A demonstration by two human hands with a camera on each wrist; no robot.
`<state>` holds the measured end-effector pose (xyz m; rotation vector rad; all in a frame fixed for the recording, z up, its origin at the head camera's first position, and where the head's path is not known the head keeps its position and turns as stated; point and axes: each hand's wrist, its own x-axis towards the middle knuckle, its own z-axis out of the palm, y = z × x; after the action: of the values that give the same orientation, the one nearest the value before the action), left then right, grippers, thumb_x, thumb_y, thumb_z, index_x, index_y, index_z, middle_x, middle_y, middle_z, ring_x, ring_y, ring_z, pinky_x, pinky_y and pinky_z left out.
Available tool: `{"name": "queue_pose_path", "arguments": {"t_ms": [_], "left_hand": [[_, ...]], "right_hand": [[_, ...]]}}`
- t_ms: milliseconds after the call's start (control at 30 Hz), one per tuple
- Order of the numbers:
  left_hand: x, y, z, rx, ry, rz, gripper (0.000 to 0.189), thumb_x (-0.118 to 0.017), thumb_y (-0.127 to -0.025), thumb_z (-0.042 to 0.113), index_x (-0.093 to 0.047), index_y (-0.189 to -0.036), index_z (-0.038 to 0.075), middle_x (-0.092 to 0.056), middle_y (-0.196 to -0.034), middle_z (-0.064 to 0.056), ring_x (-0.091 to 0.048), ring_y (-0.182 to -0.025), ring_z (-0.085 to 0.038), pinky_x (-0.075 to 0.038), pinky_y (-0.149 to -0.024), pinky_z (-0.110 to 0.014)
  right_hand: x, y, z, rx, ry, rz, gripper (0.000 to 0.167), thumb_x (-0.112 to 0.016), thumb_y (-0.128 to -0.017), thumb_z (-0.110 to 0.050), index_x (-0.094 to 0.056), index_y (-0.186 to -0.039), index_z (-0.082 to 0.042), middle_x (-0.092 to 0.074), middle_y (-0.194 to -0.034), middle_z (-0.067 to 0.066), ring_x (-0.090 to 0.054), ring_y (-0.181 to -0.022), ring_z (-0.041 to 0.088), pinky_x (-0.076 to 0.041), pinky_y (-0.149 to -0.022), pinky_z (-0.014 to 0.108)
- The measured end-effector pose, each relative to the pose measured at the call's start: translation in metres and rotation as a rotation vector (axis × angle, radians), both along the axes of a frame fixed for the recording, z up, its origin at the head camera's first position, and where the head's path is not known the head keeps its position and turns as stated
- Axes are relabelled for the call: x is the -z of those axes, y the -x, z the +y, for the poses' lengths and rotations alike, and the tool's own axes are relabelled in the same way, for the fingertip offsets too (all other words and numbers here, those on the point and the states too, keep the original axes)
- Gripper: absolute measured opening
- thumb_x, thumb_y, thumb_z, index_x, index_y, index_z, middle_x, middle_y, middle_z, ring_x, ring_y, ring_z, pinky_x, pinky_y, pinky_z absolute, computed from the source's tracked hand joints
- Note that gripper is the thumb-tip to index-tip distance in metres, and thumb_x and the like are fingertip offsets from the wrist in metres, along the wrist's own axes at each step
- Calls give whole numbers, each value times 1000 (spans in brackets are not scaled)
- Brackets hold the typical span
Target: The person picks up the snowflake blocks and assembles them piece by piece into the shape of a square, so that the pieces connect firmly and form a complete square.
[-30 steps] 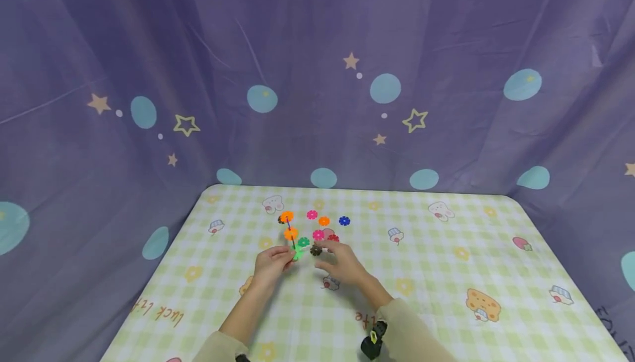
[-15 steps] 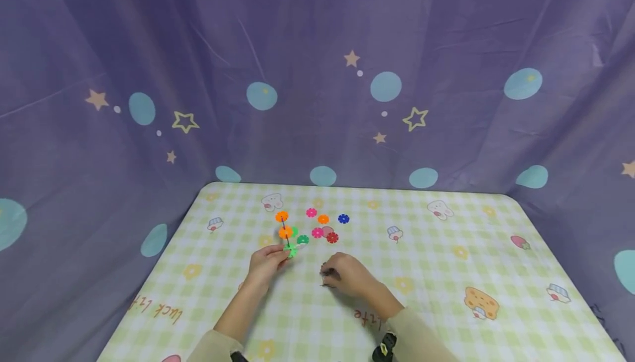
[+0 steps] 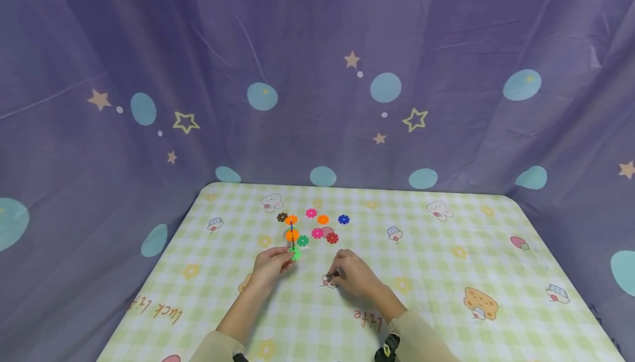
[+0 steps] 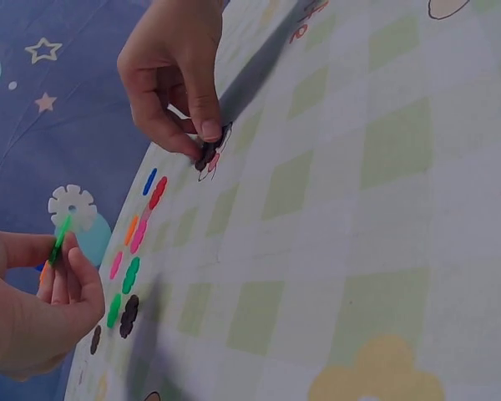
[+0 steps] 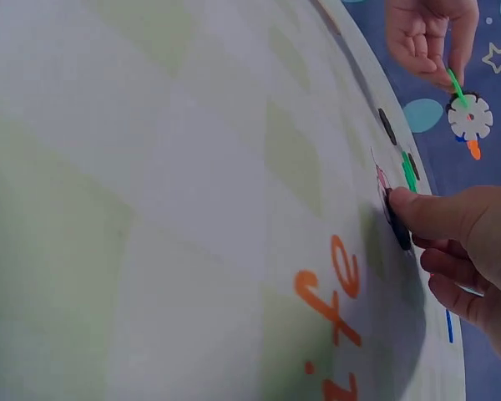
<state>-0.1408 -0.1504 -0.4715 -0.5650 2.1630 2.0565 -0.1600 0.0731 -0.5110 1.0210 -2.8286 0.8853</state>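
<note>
Pinches a bright green disc [image 3: 295, 253] between thumb and fingertips of the left hand [image 3: 269, 268], raised above the checked tablecloth [image 3: 426, 263]. Carries with that disc a white disc [image 4: 71, 205], meeting its edge in the left wrist view, and, running toward 12 o'clock in the head view, a lower orange disc [image 3: 292, 235] and an upper orange disc [image 3: 291, 220], linked by a dark piece seen edge-on. Pinches a dark disc [image 5: 400, 230] between thumb and fingers of the right hand [image 3: 354, 274], at 3 o'clock from the left hand and low over the cloth; cannot tell whether touching it. Has, loose on the cloth, a red disc [image 3: 332, 238] at 11 o'clock from the right hand, a blue disc [image 3: 344, 219] at 1 o'clock from the red, a dark green disc [image 3: 302, 241] at 2 o'clock from the left hand, and a brown disc [image 3: 282, 217] at 9 o'clock from the upper orange.
</note>
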Motion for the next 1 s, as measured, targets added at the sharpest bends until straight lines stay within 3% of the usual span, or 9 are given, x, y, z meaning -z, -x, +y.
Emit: {"name": "queue_pose_path", "arguments": {"t_ms": [100, 200, 367, 500, 600, 767, 900, 1000], "left_hand": [[0, 0, 1, 12, -3, -3, 32, -64, -89, 4, -59, -116, -13, -67, -86, -7, -63, -71, -8, -60, -72, -23], [1, 1, 1, 17, -8, -7, 32, -64, -89, 5, -60, -116, -12, -67, -89, -8, -64, -72, -8, -60, -72, -22], [5, 2, 2, 31, -36, -12, 31, -64, -89, 4, -60, -114, -13, -67, -92, -9, -66, -73, -8, -61, -74, -23], [7, 0, 4, 46, -58, -8, 32, -64, -88, 4, -60, -114, -14, -69, -92, -11, -68, -74, -10, -62, -75, -26], [6, -1, 5, 50, -75, -11, 33, -66, -88, 5, -60, -115, -13, -72, -89, -11, -71, -74, -12, -62, -73, -25], [4, -3, 6, 63, -89, -20, 37, -66, -88, 7, -58, -119, -13, -73, -88, -10, -71, -74, -11, -61, -71, -23], [3, -4, 7, 74, -95, -20, 40, -66, -88, 7, -56, -122, -13, -72, -89, -10, -71, -74, -10, -61, -72, -23], [1, -5, 8, 89, -97, -21, 40, -66, -88, 6, -56, -122, -13, -71, -88, -10, -71, -74, -11, -61, -71, -22]], "right_hand": [[2, -2, -1, -1, 12, 12, 11, -79, -77, -14, -73, -86, -13, -62, -85, -5, -55, -82, 6, -54, -76, 21], [2, -3, -2, 6, -1, 18, 19, -78, -78, -13, -73, -96, -11, -64, -89, -2, -56, -82, 6, -54, -75, 20], [0, -5, -1, 17, -9, -22, 23, -79, -78, -17, -72, -99, -10, -63, -90, -2, -53, -81, 5, -52, -73, 19], [0, -6, -2, 33, 57, -89, 20, -80, -78, -18, -67, -92, -14, -63, -86, -5, -51, -76, 2, -49, -68, 17], [0, -7, -3, 91, 135, -152, 16, -78, -79, -14, -66, -91, -14, -66, -80, -6, -51, -69, -1, -47, -62, 15], [-1, -9, -6, 279, 344, -315, 11, -75, -81, -7, -74, -92, -8, -72, -75, 3, -59, -60, 2, -51, -52, 16], [-6, -5, -8, 444, 600, -554, 16, -74, -81, -5, -73, -96, 0, -74, -76, 10, -67, -59, 9, -58, -54, 21], [-10, -1, -9, 521, 760, -729, 24, -74, -81, -6, -71, -102, 5, -75, -78, 10, -68, -59, 9, -59, -57, 23]]}}
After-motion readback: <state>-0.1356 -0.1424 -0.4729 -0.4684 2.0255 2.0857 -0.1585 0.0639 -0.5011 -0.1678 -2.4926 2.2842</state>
